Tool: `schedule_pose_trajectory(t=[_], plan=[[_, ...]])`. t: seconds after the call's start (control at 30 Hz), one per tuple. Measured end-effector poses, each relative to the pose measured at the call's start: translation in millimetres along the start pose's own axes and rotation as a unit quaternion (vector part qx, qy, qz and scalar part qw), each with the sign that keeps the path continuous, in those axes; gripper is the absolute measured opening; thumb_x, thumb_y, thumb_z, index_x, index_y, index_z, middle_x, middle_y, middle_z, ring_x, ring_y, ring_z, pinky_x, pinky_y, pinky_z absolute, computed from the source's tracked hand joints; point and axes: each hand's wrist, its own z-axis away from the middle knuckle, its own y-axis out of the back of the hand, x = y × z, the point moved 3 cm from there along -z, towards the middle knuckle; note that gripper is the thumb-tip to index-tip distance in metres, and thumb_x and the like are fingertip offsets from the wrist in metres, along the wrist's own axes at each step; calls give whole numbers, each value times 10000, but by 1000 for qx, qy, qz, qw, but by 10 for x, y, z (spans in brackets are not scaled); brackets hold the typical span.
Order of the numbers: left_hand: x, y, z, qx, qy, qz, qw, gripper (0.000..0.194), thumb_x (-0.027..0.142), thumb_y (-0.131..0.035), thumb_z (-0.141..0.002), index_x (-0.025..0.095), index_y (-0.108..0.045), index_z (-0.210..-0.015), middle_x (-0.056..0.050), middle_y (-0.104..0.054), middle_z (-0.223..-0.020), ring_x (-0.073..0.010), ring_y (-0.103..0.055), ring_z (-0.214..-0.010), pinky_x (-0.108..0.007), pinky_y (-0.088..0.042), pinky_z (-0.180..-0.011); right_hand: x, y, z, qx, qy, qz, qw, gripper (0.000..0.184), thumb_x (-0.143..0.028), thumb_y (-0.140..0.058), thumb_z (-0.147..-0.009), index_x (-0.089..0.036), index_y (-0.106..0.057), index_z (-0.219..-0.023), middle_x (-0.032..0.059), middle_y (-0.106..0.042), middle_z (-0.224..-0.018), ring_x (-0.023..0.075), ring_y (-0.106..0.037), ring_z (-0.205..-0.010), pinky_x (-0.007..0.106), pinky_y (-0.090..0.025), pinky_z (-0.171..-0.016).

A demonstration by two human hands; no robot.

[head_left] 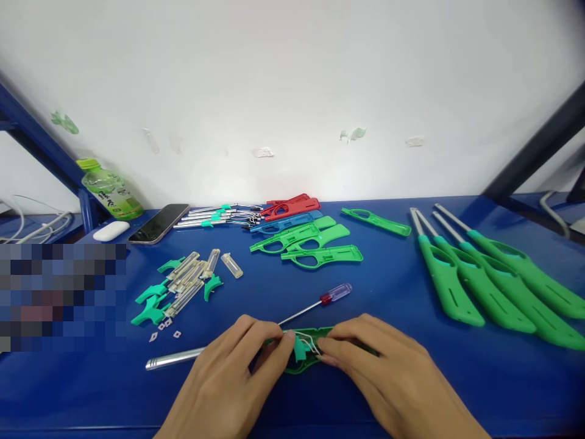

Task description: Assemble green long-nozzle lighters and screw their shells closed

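My left hand point(233, 372) and my right hand point(379, 366) meet over a green lighter shell point(304, 364) lying flat on the blue table point(393, 292) near its front edge. Both hands pinch at the shell's middle, where a teal trigger piece point(299, 349) and thin white wires point(309, 342) sit. A silver metal tube point(173, 360) sticks out to the left from under my left hand. Just behind the hands lies a small screwdriver point(320, 301) with a clear and red handle.
Three assembled green lighters point(484, 280) lie at the right. Empty green, blue and red shells point(301, 238) sit mid-table, metal tubes point(214, 216) behind them. Teal triggers and clear inserts point(183, 283) are at the left. A phone point(159, 223), white case point(111, 230) and bottle point(109, 192) stand at the back left.
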Motion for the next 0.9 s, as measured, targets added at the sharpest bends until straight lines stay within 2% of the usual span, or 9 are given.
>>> schedule_pose_trajectory(t=[0.17, 0.43, 0.63, 0.9], plan=[[11, 23, -49, 25, -6, 2, 1000, 345, 150, -351, -1139, 162, -693, -1182, -24, -658, -884, -148, -533, -747, -249, -488, -611, -25, 17, -9, 9, 10, 10, 1000, 306, -293, -423, -1148, -283, -719, -1069, -33, -756, -969, 142, -663, -765, 278, -521, -706], [-38, -41, -5, 28, 24, 2, 999, 407, -14, -389, -1058, 198, -713, -1183, -36, -647, -1029, -165, -491, -857, -267, -451, -667, -8, -14, -5, 11, 8, 6, 1000, 273, -300, -438, -1147, -278, -693, -1054, -49, -755, -988, 150, -661, -793, 307, -503, -747], [-66, -67, 42, 18, 26, 6, 999, 452, -57, -381, -1023, 208, -699, -1204, -42, -632, -1059, -176, -472, -866, -271, -434, -661, 19, -40, 36, -7, -2, -8, 1000, 192, -284, -482, -1135, -289, -672, -1111, -52, -750, -1054, 163, -666, -838, 330, -486, -792], [-78, -115, 90, 7, 38, 25, 999, 475, -77, -438, -982, 220, -694, -1251, -52, -648, -1091, -180, -505, -886, -274, -476, -708, 8, -36, 36, 8, -8, -18, 1000, 223, -305, -453, -1148, -295, -673, -1116, -60, -761, -1064, 156, -675, -861, 326, -484, -842]])
